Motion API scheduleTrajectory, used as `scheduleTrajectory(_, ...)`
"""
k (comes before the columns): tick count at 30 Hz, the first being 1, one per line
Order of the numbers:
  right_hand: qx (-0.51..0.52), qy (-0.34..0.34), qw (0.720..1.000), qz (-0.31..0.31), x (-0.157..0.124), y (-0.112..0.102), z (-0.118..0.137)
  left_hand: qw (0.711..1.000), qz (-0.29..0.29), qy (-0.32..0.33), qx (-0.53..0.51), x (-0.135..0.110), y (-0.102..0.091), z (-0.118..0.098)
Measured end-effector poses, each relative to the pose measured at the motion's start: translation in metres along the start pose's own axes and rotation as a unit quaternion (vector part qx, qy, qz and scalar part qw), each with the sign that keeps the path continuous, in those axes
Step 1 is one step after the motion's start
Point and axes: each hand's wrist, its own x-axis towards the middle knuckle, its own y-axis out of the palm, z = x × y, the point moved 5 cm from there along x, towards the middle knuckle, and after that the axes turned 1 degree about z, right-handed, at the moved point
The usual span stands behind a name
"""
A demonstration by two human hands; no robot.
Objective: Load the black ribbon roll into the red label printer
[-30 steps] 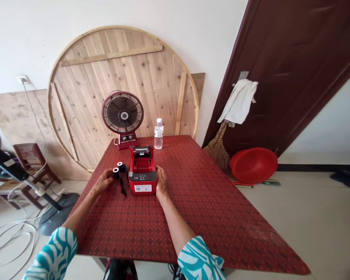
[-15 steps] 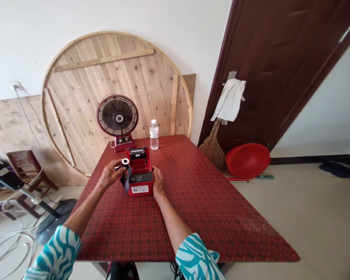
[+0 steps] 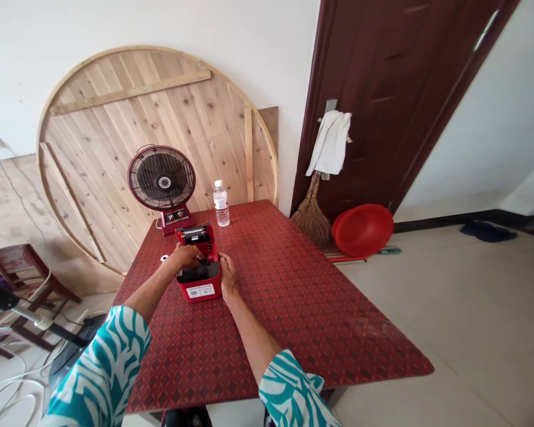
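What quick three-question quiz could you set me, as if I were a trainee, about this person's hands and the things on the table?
1. True or false: the right hand hovers well away from the red machine.
2. Multiple choice: which of these stands on the table, to the right of the fan?
a) a red basin
b) a clear bottle
c) a broom
3. Open question: where is the left hand?

Key:
1. False; the right hand touches the red machine's right side.
2. b
3. At the opening of the red machine, in front of its raised lid; whether its fingers hold anything is hidden.
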Motion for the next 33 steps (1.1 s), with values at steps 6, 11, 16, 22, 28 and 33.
scheduleTrajectory(6,-0.005,0.015,1.0,0.008,-0.002,0.0,0.006,0.985,-0.047,0.026,-0.165,-0.017,-0.005,0.007)
scheduleTrajectory(11,-0.017,0.023,1.0,0.013,-0.003,-0.001,0.01,0.924,-0.182,0.018,-0.335,-0.062,0.011,0.017)
scheduleTrajectory(16,-0.021,0.028,0.999,0.016,-0.004,-0.004,0.006,0.894,-0.308,0.084,-0.315,-0.093,0.025,0.017)
scheduleTrajectory(22,-0.025,0.002,1.0,-0.001,0.021,-0.005,0.009,0.925,-0.309,0.16,-0.155,-0.097,0.034,0.008)
scheduleTrajectory(28,-0.007,-0.014,0.998,0.056,0.069,0.027,0.05,0.923,-0.337,0.171,-0.076,-0.097,0.038,-0.001)
scheduleTrajectory(33,-0.05,-0.076,0.993,0.077,0.058,0.027,0.073,0.899,-0.405,0.159,-0.041,-0.105,0.036,-0.003)
